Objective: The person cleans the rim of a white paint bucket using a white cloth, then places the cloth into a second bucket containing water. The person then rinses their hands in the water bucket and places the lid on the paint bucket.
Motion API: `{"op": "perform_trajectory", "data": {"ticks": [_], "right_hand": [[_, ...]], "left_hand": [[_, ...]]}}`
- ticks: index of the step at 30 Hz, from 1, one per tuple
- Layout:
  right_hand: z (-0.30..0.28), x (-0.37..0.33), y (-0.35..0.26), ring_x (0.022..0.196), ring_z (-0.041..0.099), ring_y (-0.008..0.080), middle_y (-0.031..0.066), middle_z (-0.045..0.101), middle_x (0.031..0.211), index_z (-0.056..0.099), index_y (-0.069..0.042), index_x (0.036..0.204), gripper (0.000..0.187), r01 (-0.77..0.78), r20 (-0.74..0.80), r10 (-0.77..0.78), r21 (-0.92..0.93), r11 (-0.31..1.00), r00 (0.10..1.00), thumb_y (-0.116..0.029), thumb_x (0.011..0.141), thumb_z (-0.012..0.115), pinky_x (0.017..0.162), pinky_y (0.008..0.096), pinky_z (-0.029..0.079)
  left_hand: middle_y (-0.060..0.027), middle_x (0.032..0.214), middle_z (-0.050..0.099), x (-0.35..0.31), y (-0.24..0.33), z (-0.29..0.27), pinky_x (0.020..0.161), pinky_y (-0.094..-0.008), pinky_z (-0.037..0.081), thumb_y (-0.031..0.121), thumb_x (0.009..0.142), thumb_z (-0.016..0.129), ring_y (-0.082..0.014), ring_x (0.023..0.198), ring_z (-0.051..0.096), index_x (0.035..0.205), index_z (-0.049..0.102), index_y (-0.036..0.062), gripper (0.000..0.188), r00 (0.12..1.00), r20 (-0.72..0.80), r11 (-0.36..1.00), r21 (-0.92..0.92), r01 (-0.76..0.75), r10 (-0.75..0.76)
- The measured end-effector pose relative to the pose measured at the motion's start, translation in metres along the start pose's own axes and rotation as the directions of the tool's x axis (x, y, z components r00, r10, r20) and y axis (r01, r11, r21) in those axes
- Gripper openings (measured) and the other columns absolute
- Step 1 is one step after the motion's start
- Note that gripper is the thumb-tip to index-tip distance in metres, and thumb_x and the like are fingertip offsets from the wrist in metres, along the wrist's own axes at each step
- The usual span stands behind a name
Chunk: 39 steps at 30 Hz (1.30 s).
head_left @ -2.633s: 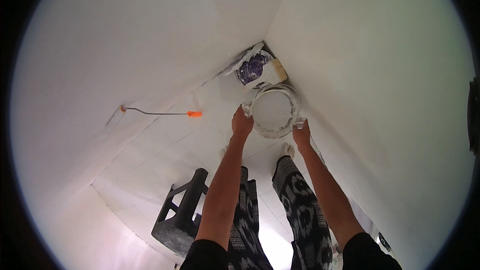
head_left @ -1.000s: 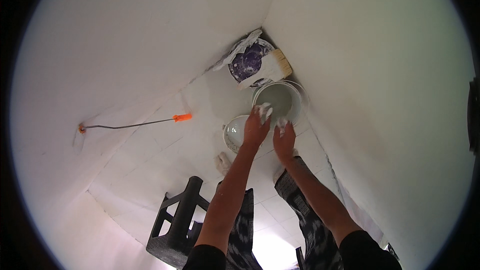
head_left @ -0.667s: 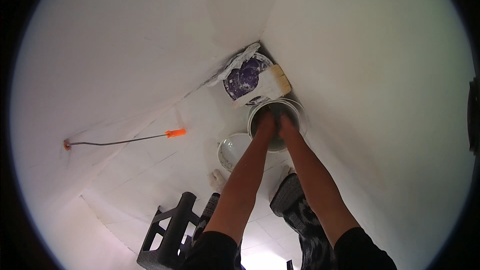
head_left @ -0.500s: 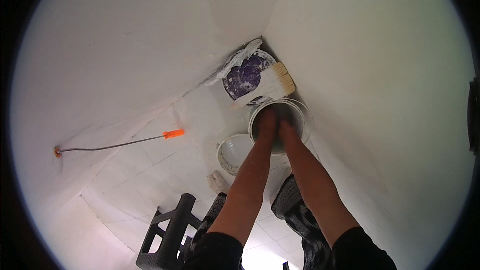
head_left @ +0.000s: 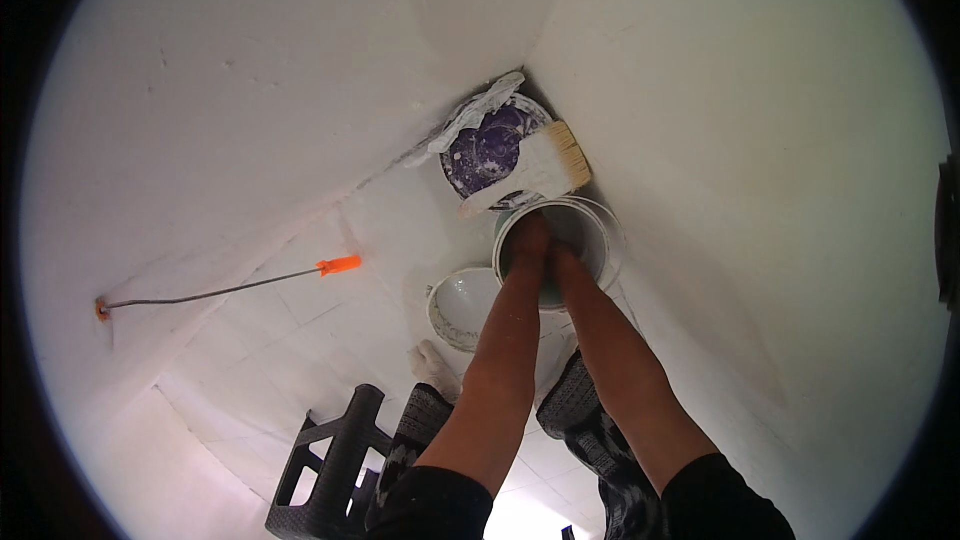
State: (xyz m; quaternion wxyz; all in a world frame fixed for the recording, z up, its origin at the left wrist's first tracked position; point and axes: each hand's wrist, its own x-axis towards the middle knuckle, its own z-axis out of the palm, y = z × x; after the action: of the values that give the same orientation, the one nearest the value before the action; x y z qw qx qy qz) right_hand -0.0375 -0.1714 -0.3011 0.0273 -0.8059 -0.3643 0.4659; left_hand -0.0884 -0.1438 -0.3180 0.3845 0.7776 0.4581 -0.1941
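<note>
Head view: low, gentle movement suits this reach

The bare left hand (head_left: 530, 232) and bare right hand (head_left: 565, 245) reach down inside a round, whitish plastic pail (head_left: 600, 245) near the far corner of the pale tiled floor (head_left: 290, 345); their fingers are hidden, so I cannot tell if they are wide, narrow or holding something. Keeping below the rim should limit splashing; a knock could jar the wide, white-handled, tan-bristled brush (head_left: 545, 166) behind or the round, pale, crusty-rimmed tub (head_left: 441, 322) just beside.
</note>
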Motion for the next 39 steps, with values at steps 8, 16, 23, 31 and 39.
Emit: {"op": "perform_trajectory", "data": {"ticks": [8, 16, 23, 31, 39], "right_hand": [[-0.004, -0.001, -0.023, 0.109, 0.057, 0.0305, 0.0147, 0.059, 0.123, 0.054, -0.007, 0.123, 0.039, 0.036, 0.023, -0.036, -0.009, 0.999, 0.999, -0.031, 0.094, 0.045, 0.095, 0.0418, 0.045], [-0.008, -0.001, -0.005, 0.109, 0.058, 0.0301, 0.0149, 0.059, 0.122, 0.055, -0.007, 0.122, 0.038, 0.021, -0.016, -0.020, 0.036, 0.999, 1.000, -0.031, 0.094, 0.045, 0.094, 0.0415, 0.045], [0.003, -0.025, 0.005, 0.108, 0.058, 0.0298, 0.0150, 0.059, 0.122, 0.055, -0.007, 0.122, 0.038, -0.013, -0.022, 0.014, 0.042, 0.999, 1.000, -0.030, 0.093, 0.046, 0.094, 0.0414, 0.046], [0.005, -0.009, -0.008, 0.108, 0.058, 0.0294, 0.0151, 0.059, 0.121, 0.056, -0.007, 0.121, 0.037, 0.000, -0.013, 0.000, -0.003, 1.000, 1.000, -0.030, 0.093, 0.046, 0.094, 0.0411, 0.046], [-0.009, -0.013, 0.039, 0.108, 0.059, 0.0290, 0.0153, 0.059, 0.121, 0.056, -0.007, 0.120, 0.036, -0.114, -0.094, 0.116, 0.027, 0.993, 0.989, -0.029, 0.093, 0.047, 0.093, 0.0409, 0.046]], "left_hand": [[-0.0213, 0.112, 0.060, -0.027, 0.005, -0.050, 0.094, -0.0500, 0.043, 0.024, 0.096, 0.034, -0.0381, 0.106, 0.057, 0.111, 0.058, 0.0032, 0.035, 0.990, -0.143, 0.993, -0.112, -0.027, 0.011], [-0.0227, 0.123, 0.056, -0.019, 0.022, -0.045, 0.098, -0.0474, 0.041, 0.024, 0.093, 0.040, -0.0376, 0.115, 0.054, 0.121, 0.055, 0.0014, 0.039, 0.995, -0.094, 0.911, -0.411, -0.020, -0.021], [-0.0229, 0.125, 0.055, -0.022, -0.010, -0.023, 0.099, -0.0469, 0.040, 0.025, 0.092, 0.043, -0.0376, 0.116, 0.053, 0.122, 0.054, 0.0014, 0.040, 1.000, -0.020, 0.975, -0.222, 0.016, -0.021], [-0.0231, 0.127, 0.054, -0.011, -0.002, 0.001, 0.101, -0.0463, 0.039, 0.026, 0.091, 0.046, -0.0376, 0.118, 0.051, 0.124, 0.054, 0.0013, 0.042, 0.996, 0.092, 0.985, -0.174, -0.005, 0.021], [-0.0231, 0.128, 0.053, 0.005, -0.006, 0.045, 0.102, -0.0456, 0.038, 0.029, 0.089, 0.050, -0.0374, 0.120, 0.051, 0.126, 0.053, 0.0015, 0.046, 0.972, 0.149, 0.962, -0.233, -0.145, 0.183]]}}
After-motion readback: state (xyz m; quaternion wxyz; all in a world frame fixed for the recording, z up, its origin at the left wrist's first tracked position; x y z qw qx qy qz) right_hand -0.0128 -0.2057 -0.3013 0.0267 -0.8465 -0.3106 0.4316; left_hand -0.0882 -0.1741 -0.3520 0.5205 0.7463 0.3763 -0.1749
